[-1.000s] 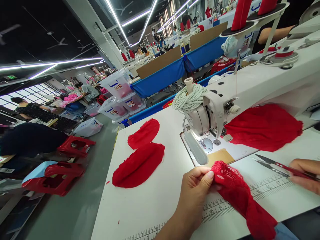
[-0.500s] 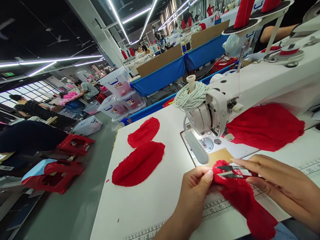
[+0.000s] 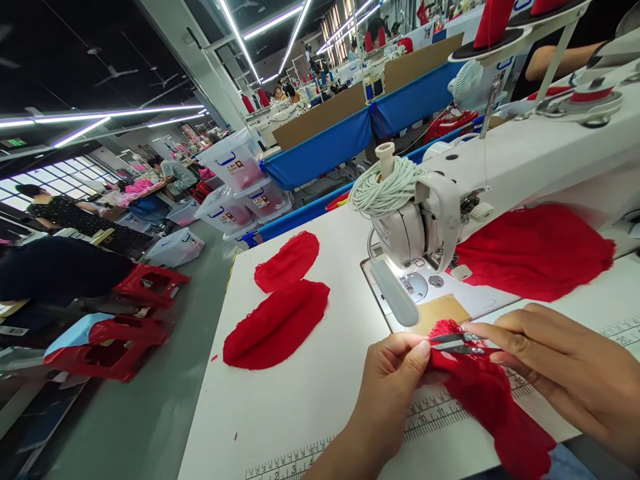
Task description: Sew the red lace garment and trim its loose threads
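Note:
Pinched between thumb and fingers of my left hand (image 3: 393,380) is the edge of a red fabric piece (image 3: 485,393), which hangs down over the table's front edge. My right hand (image 3: 560,367) grips a pair of thread snips (image 3: 463,343). The blades lie across the gathered upper end of the red fabric, their tips close to my left thumb. Just beyond my hands stands a white sewing machine (image 3: 415,233), with a tan patch (image 3: 443,313) beside its needle plate.
Two red fabric pieces (image 3: 277,327) lie on the left of the white table (image 3: 280,413). Another red piece (image 3: 540,253) rests under the machine arm. A printed ruler (image 3: 430,417) runs along the front. Clear bins (image 3: 233,160) and red stools (image 3: 115,350) stand to the left.
The snips' blades have come closer together and moved slightly left toward my left thumb. My left hand keeps its pinch on the red fabric.

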Motion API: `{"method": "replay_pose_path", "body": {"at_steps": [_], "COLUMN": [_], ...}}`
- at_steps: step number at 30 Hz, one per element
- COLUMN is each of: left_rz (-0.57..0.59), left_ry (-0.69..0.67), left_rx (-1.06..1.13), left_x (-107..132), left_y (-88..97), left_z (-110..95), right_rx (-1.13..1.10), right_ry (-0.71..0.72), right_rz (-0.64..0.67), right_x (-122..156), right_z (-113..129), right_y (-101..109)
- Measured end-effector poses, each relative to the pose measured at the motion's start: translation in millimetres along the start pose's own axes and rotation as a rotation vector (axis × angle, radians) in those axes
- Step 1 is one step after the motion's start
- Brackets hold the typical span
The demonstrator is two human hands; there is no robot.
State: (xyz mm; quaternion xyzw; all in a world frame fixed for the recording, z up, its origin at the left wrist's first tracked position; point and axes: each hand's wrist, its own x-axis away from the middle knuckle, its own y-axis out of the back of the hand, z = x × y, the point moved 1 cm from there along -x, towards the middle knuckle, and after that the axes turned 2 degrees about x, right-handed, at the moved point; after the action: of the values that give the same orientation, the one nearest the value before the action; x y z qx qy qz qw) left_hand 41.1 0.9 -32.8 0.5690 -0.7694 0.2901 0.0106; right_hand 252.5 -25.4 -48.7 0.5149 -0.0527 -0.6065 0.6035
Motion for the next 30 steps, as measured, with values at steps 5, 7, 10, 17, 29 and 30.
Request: {"method": "replay_pose_path", "body": {"at_steps": [5, 7, 10, 17, 29, 30], "left_rz": [0.0, -0.006, -0.01, -0.031, -0.091, -0.094], "left_ry": [0.014, 0.017, 0.012, -0.003, -0.015, -0.011], "left_rx": [-0.02, -0.012, 0.001, 0.009, -0.048, -0.049], "left_x": [-1, -1, -1, 0, -2, -2], "left_y": [1.0, 0.7, -0.4, -2.6, -2.7, -2.5], "left_z": [0, 0, 0, -1, -1, -1], "right_rx": [-0.015, -0.001, 0.019, 0.067, 0.084, 0.07], "right_ry": [0.002, 0.008, 0.006, -0.01, -0.024, -0.054], "right_rz": [0.047, 0.043, 0.024, -0.07, -0.038, -0.066], "right_x": [2, 3, 1, -2, 7, 6], "right_z": [-2, -1, 0, 2, 9, 9], "right_y": [-2, -2, -2, -1, -14, -13]}}
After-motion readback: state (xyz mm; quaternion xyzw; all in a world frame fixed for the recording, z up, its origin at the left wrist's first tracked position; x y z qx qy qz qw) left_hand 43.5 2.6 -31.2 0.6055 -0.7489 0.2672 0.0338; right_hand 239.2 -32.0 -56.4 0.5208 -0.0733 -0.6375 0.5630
